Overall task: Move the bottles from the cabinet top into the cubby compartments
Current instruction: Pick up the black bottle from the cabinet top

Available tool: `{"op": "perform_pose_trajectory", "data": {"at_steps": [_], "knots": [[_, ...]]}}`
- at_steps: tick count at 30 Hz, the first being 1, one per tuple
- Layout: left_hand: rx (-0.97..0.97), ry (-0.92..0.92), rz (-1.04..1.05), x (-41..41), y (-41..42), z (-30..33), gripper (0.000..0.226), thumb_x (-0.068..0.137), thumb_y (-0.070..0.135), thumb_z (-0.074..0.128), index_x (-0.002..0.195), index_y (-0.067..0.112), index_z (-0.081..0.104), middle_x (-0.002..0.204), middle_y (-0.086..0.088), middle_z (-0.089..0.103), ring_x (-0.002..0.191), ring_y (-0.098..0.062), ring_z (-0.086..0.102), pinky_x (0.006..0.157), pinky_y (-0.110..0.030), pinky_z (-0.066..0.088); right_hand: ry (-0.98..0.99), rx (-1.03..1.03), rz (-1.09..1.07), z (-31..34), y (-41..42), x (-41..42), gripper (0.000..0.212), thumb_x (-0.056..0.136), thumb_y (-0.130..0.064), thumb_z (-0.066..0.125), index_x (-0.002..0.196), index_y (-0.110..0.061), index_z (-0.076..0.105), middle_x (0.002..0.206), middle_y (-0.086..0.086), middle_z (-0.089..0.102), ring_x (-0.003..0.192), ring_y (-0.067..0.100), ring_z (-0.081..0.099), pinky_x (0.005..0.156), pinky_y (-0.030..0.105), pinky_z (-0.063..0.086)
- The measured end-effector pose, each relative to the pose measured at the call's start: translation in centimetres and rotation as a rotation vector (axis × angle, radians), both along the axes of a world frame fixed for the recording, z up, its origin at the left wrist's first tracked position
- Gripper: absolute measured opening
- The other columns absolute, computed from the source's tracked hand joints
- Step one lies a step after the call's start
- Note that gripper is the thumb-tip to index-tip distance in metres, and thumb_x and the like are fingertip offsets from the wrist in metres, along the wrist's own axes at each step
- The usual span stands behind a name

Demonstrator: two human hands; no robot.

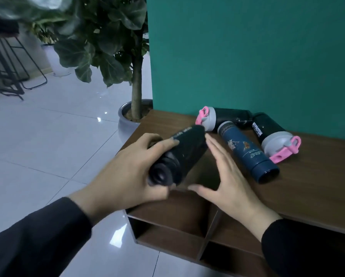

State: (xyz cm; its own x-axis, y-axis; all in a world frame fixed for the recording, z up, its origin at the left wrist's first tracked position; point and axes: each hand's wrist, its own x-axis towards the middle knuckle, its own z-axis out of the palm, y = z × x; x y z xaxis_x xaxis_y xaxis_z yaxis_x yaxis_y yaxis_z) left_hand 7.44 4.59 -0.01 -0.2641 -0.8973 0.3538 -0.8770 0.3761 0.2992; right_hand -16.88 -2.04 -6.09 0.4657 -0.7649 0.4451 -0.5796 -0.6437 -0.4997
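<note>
Left hand wrapped around a black bottle, thumb under its near end, fingers over the upper side. Bottle held tilted off the surface, dark cap end toward the camera, base pointing away toward the wall; it sits above the near left corner of the wooden cabinet top. Faint pale lettering on its body, too blurred to read.

Right hand released and flat, fingers together and extended, thumb spread toward the left hand. It hovers just beside the held bottle's right side; whether the fingertips touch the bottle I cannot tell. It grasps nothing.

Three more bottles lie on their sides on the cabinet top near the teal wall:
- navy flask with pale printed motifs, lying diagonally, just right of the open hand;
- dark shaker with grey lid and pink flip cap, behind the flask, lid pointing left;
- dark shaker marked MYPROTEIN, grey lid and pink cap pointing right and toward the camera.

Below the top edge, the cubby compartments show open fronts with a slanted divider between them; no bottle visible inside.

Left of the cabinet: a potted fiddle-leaf plant in a grey pot on the glossy tiled floor. Both sleeves are dark.
</note>
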Motion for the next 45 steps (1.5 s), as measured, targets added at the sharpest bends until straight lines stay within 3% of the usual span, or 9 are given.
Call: {"op": "perform_pose_trajectory", "data": {"at_steps": [4,7,10,14,21,29,34,39,45], "knots": [[0.111,-0.116,-0.164,0.8,4.7,2.2,0.089,0.059,0.047,0.072,0.14,0.049,0.035,0.126,0.013,0.049,0.1,-0.013,0.065,0.077,-0.03,0.057,0.126,-0.234,0.125,2.1,4.9,2.6,0.097,0.074,-0.057,0.067,0.153,-0.016,0.027,0.161,-0.005,0.03,0.15,0.011,0.023,0.122,0.048,0.018],[0.176,-0.115,-0.237,1.8,6.2,1.7,0.088,0.066,0.047,0.073,0.142,0.053,0.031,0.125,0.018,0.05,0.102,-0.008,0.063,0.077,-0.028,0.056,0.012,-0.085,0.155,0.0,8.0,3.8,0.094,0.068,-0.053,0.07,0.148,-0.023,0.031,0.149,-0.014,0.039,0.143,0.001,0.03,0.119,0.031,0.024],[0.182,-0.149,-0.243,2.8,7.4,-1.2,0.099,0.065,0.052,0.076,0.148,0.049,0.023,0.143,0.023,0.041,0.118,0.003,0.052,0.081,-0.013,0.053,-0.072,0.169,0.13,-3.5,9.4,4.7,0.093,0.065,-0.053,0.076,0.143,-0.036,0.03,0.143,-0.034,0.03,0.139,-0.01,0.029,0.112,0.014,0.027],[0.282,-0.115,-0.115,2.9,8.3,-7.2,0.098,0.063,0.06,0.071,0.141,0.055,0.011,0.143,0.027,0.029,0.119,0.003,0.048,0.085,-0.02,0.053,0.061,0.3,0.154,-7.6,9.6,5.9,0.094,0.072,-0.059,0.068,0.151,-0.032,0.025,0.15,-0.024,0.029,0.143,-0.008,0.022,0.116,0.02,0.025],[0.338,0.013,0.142,3.3,3.9,-15.4,0.084,0.066,0.055,0.067,0.141,0.03,0.039,0.131,0.008,0.051,0.112,-0.016,0.058,0.088,-0.023,0.048,0.172,0.442,0.086,-10.9,9.3,6.6,0.07,0.093,-0.046,0.053,0.155,-0.031,0.024,0.159,-0.022,0.021,0.146,-0.007,0.014,0.118,0.015,0.016],[0.414,-0.032,0.357,3.2,-4.3,-19.5,0.088,0.055,0.047,0.077,0.133,0.024,0.044,0.117,-0.008,0.057,0.104,-0.033,0.059,0.085,-0.043,0.055,0.076,0.362,0.052,-10.1,9.9,5.1,0.042,0.096,-0.045,0.049,0.135,-0.032,0.056,0.138,-0.032,0.043,0.132,-0.01,0.037,0.108,0.012,0.031],[0.503,-0.01,0.435,3.7,-7.1,-21.0,0.085,0.057,0.041,0.077,0.133,0.019,0.047,0.124,-0.011,0.055,0.111,-0.033,0.056,0.094,-0.043,0.053,-0.008,0.322,0.026,-8.7,9.0,4.6,0.034,0.096,-0.041,0.051,0.127,-0.032,0.061,0.135,-0.031,0.048,0.132,-0.006,0.043,0.107,0.017,0.035],[0.505,-0.041,0.48,3.2,-7.8,-21.7,0.084,0.065,0.054,0.075,0.134,0.017,0.045,0.128,-0.011,0.054,0.117,-0.034,0.053,0.098,-0.044,0.048,-0.071,0.254,0.011,-6.6,7.8,4.4,0.031,0.095,-0.037,0.053,0.123,-0.027,0.065,0.133,-0.025,0.054,0.131,-0.001,0.047,0.107,0.018,0.036],[0.385,-0.13,0.463,3.5,-6.9,-21.9,0.081,0.071,0.061,0.073,0.133,0.016,0.045,0.127,-0.01,0.056,0.116,-0.031,0.053,0.095,-0.043,0.046,-0.071,0.131,-0.067,-4.3,4.9,2.8,0.028,0.096,-0.031,0.057,0.12,-0.02,0.067,0.129,-0.017,0.059,0.128,0.004,0.051,0.108,0.035,0.042]]}}
